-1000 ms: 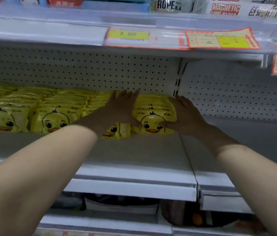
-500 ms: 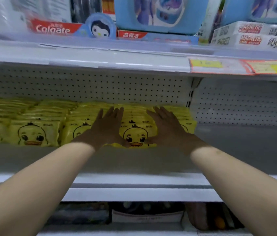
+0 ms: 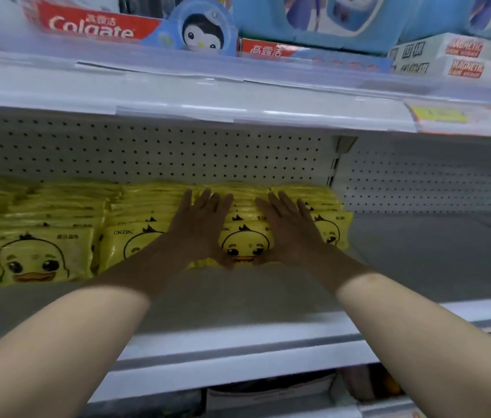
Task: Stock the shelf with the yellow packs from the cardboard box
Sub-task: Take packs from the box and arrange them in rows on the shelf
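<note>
Several rows of yellow packs (image 3: 36, 257) with a duck face stand on the grey shelf (image 3: 238, 300), against the pegboard back. My left hand (image 3: 199, 227) and my right hand (image 3: 292, 230) lie flat, fingers stretched out, on either side of one row of packs (image 3: 245, 245) near the right end. Both thumbs touch the bottom front of that row's first pack. One more row of packs (image 3: 333, 229) stands just right of my right hand. The cardboard box is not in view.
To the right of the packs lies bare shelf (image 3: 434, 251) past a vertical upright (image 3: 334, 173). The shelf above carries Colgate boxes (image 3: 93, 25) and magnetic game boxes (image 3: 464, 58), with a price label (image 3: 440, 116) on its rail. Bags sit on the lower shelf (image 3: 268, 393).
The view has tilted up and come closer to the shelf. My hands moved closer together, from lying over two rows to flanking a single row.
</note>
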{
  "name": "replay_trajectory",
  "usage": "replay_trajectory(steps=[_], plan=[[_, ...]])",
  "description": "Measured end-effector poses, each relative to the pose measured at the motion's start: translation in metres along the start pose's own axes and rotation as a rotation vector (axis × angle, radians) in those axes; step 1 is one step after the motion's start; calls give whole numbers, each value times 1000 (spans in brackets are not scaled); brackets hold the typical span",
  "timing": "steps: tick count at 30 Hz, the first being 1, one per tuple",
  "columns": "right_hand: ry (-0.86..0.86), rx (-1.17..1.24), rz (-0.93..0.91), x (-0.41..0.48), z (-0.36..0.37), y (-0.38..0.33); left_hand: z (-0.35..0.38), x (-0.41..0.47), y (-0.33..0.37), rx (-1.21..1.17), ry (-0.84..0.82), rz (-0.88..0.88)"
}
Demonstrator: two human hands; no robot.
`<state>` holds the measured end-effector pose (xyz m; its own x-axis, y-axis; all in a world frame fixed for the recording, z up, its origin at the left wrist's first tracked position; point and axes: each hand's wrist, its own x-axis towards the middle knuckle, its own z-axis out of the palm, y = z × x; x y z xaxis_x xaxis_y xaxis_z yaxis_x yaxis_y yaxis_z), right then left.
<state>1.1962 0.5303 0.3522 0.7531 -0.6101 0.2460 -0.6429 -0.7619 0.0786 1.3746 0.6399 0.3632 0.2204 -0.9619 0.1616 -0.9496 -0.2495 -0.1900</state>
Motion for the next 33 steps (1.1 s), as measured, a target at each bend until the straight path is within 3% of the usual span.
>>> replay_trajectory(steps=[20, 29, 33], plan=[[-94, -1, -6, -11, -12, 10, -4, -6, -17, -15, -54, 106], [-99, -53, 57, -11, -16, -6, -9, -16, -9, 14, -26, 66], [-47, 54, 75, -24, -23, -18, -17, -33, 0, -110, -34, 2]])
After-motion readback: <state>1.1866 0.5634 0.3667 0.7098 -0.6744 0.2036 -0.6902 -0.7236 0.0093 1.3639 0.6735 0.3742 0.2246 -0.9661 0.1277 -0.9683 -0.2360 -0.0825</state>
